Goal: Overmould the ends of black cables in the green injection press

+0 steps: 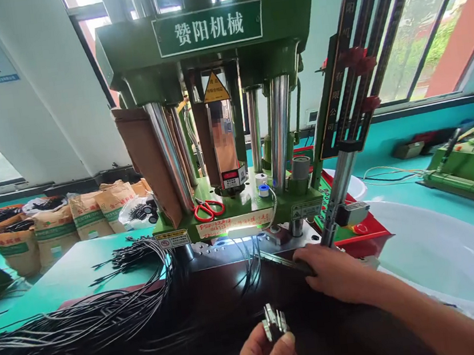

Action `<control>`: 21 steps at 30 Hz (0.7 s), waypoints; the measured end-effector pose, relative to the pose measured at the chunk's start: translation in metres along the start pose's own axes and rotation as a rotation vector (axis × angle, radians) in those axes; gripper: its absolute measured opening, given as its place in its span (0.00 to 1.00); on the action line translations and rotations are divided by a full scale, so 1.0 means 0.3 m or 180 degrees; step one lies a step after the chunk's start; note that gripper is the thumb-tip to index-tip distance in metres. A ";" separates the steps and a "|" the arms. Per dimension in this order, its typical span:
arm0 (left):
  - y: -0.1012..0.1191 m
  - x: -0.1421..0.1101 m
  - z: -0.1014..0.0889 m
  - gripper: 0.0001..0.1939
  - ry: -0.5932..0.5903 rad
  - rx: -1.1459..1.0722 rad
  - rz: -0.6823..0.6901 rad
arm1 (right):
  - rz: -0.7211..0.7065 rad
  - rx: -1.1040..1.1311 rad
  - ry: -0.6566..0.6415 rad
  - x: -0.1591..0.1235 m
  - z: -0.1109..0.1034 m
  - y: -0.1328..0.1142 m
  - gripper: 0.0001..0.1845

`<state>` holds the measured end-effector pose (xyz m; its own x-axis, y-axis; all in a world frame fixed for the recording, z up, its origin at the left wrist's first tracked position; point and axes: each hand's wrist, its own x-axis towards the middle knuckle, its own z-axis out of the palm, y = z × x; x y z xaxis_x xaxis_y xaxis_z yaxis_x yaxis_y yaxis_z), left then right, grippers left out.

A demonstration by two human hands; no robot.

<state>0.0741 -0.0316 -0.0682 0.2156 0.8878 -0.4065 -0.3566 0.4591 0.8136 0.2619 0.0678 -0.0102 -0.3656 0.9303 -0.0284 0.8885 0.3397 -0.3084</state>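
Note:
My left hand (263, 354) is closed around a small bunch of metal-tipped plug pieces (274, 318) with dark bodies, held up low in the middle of the view. Farther forward on the right, my right hand (333, 272) has its fingers curled over the end of a long narrow metal bar (279, 260). That bar slants toward the green press (228, 213), and its far end meets several thin dark cables (251, 265). The cables hang out of the lit gap at the base of the press onto the dark table (219, 312).
A large bundle of black cables (91, 328) lies on the left. Red-handled scissors (209, 209) rest on the press ledge. At right are an upright metal post (342, 187), a red control panel (367, 233) and a big white tub (437, 256). Paper sacks (59, 228) stand behind.

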 end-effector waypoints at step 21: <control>-0.010 0.019 0.064 0.26 0.0100 0.0933 -0.0181 | 0.0937 0.5075 0.0479 -0.211 0.284 -0.131 0.27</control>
<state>0.0937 -0.0284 -0.0649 0.1979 0.8636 -0.4637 -0.0661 0.4837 0.8727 0.2266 -0.0162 -0.0774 -0.1304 0.9705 -0.2027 -0.2879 -0.2327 -0.9290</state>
